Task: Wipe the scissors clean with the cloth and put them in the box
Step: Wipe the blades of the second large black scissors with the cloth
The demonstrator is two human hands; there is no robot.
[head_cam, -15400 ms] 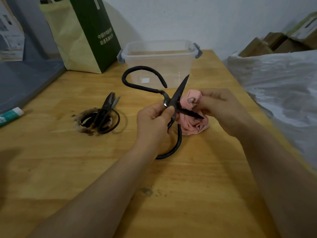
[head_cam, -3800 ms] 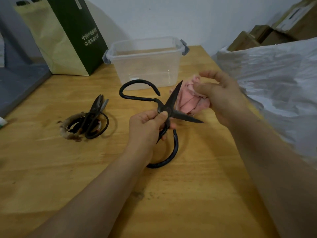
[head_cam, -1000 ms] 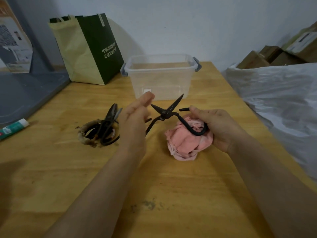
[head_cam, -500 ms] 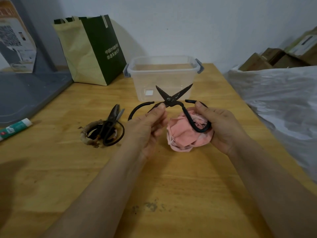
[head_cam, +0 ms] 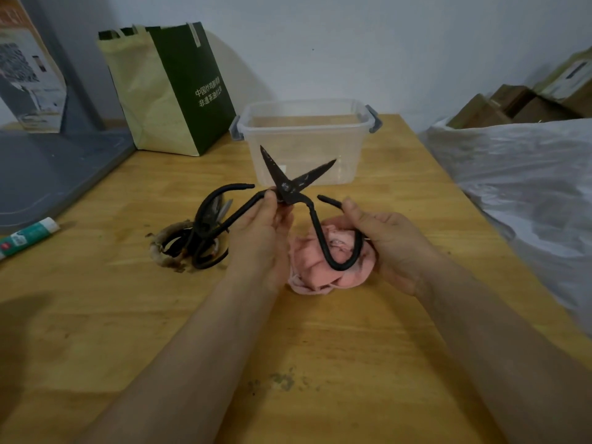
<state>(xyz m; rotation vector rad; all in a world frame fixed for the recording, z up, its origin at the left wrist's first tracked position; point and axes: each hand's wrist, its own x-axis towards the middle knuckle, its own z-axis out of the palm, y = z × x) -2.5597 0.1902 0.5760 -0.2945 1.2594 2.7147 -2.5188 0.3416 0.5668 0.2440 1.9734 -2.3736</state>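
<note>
— Scissors: where?
— Above the table, blades apart, tips toward the box at twelve o'clock.
— Your hands?
— My left hand pinches one handle; my right hand grips the other with the cloth.

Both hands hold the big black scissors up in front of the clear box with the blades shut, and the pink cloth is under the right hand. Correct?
Not quite: the head view shows the scissors with blades spread open, not shut. The rest holds: left hand and right hand each grip a handle before the clear box, pink cloth under the right.
</note>
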